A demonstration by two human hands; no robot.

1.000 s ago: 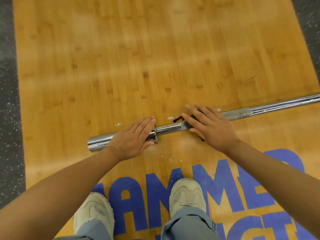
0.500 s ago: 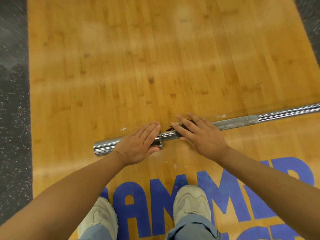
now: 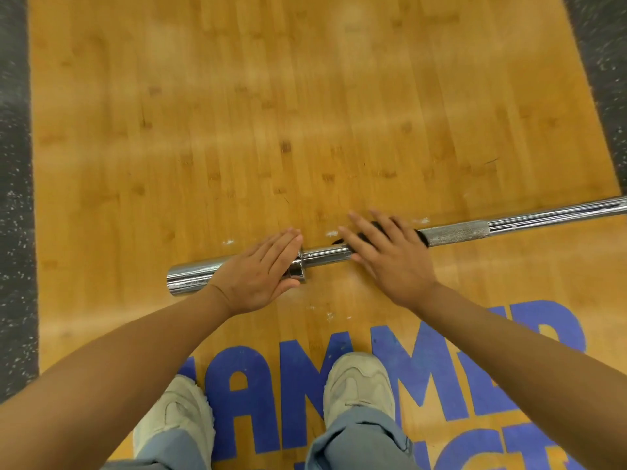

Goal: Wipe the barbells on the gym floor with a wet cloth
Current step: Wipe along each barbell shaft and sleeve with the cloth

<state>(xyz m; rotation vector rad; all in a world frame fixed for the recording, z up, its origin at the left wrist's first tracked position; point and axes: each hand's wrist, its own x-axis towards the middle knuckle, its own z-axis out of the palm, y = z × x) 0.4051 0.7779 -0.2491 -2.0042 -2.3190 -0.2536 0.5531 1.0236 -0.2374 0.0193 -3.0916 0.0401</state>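
Hands (image 3: 325,266) flat on barbell (image 3: 458,231), cloth (image 3: 376,228) beneath right

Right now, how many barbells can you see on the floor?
1. A single chrome barbell lies across the wooden platform, under both hands, running out of frame on the right. Others may lie outside the view.

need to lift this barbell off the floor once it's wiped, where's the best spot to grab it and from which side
Probably the knurled section of the barbell, taken from above with fingers curling under. Its rough grey texture looks grippier than the polished chrome sleeve, and the bar lies flat on the wooden platform, so only the top is open.
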